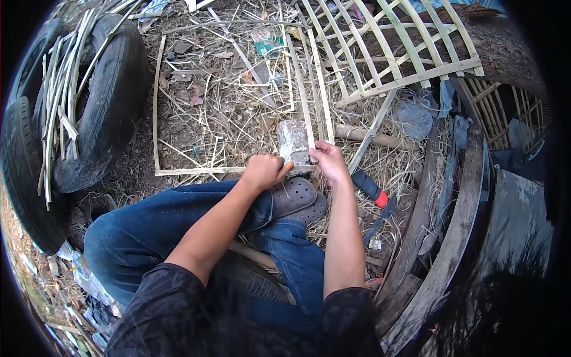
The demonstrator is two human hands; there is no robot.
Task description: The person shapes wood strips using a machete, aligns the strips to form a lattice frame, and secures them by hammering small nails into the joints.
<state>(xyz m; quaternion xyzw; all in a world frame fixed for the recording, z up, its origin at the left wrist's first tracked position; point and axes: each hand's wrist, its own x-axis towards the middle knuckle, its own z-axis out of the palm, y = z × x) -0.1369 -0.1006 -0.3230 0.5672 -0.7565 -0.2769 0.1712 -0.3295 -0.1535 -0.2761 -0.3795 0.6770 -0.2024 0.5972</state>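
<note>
A rectangular frame of thin bamboo strips [199,171] lies on the ground in front of me. My left hand [263,171] is closed around its near strip, close to the right corner; a small orange patch shows by the thumb. At that corner, my right hand [331,162] pinches the end of the upright bamboo strip [306,107] between thumb and fingers. Beneath the corner rests a worn grey block [293,140]. Just right of my right hand lies a tool with a black and red handle [370,188] and a dark blade, partly hidden.
Old tyres [113,101] stand at the left with loose bamboo strips [68,113] on them. A woven bamboo lattice [386,44] leans against a log [505,47] at the far right. Weathered planks [455,238] run along the right. Shavings and plastic scraps litter the soil.
</note>
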